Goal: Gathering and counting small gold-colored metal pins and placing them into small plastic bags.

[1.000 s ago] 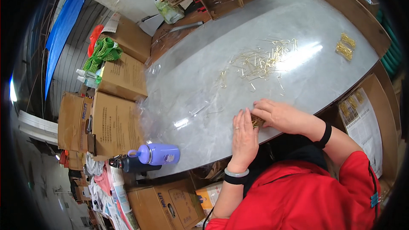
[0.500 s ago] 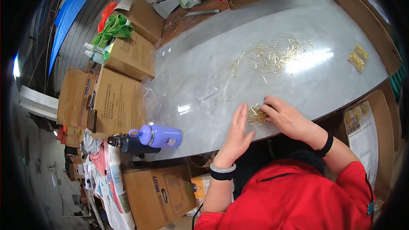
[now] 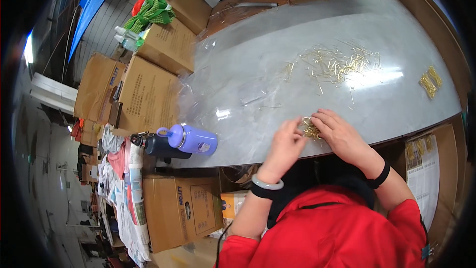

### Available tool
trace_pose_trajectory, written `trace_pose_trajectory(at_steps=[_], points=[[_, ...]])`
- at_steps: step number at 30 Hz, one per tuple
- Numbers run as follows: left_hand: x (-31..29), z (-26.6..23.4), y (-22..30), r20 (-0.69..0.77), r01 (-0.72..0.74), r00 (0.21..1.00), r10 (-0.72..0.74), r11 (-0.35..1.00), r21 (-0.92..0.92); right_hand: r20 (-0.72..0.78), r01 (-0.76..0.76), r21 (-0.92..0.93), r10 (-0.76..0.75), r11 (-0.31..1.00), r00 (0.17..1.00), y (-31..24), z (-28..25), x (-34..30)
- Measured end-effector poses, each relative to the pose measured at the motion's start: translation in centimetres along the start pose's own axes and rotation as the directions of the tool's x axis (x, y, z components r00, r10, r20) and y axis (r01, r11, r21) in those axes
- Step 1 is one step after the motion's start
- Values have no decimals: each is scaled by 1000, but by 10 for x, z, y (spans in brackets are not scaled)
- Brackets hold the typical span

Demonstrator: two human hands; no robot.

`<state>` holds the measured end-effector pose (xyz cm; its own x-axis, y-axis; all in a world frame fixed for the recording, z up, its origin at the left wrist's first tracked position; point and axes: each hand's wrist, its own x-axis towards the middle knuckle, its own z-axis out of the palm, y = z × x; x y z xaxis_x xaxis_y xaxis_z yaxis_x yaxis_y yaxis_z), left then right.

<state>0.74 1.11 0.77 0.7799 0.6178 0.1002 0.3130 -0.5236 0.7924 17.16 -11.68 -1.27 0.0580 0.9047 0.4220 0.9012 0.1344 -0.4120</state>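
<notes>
At the near edge of the grey table, a small bunch of gold wire hooks [image 3: 311,130] sits between my two hands. My left hand [image 3: 286,146] has its fingers bent in against the left side of the bunch. From the other side my right hand [image 3: 341,135] curves over it with fingers pressed together, hiding part of the hooks. Farther off, loose gold wire hooks [image 3: 342,63] lie scattered in a pile. Two tied-looking gold bundles [image 3: 430,82] rest at the table's right side. One thin loose wire piece [image 3: 270,106] lies left of my hands.
A purple bottle [image 3: 197,140] and a dark bottle [image 3: 163,146] lie along the table's left near edge. Cardboard boxes [image 3: 148,97] line the left side. Clear plastic film [image 3: 191,100] lies beside them. A cardboard edging [image 3: 439,25] borders the right.
My left hand has closed in, its fingers now bent onto the bunch instead of stretched out. My right hand stays over the hooks. The whole view has shifted slightly.
</notes>
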Motion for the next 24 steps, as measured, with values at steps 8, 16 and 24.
trace_pose_trajectory(at_steps=[8,16,24], points=[[86,-101,-70,-130,-82,969,209,772,630,-34,9,35,-8,999,999,-4,-4,3],[101,-97,-80,-111,104,993,-45,785,611,-93,-55,168,71,984,993,2,-4,-2],[61,-65,-65,-116,237,961,-252,963,-128,-98,38,68,-31,997,995,1,-1,-4]])
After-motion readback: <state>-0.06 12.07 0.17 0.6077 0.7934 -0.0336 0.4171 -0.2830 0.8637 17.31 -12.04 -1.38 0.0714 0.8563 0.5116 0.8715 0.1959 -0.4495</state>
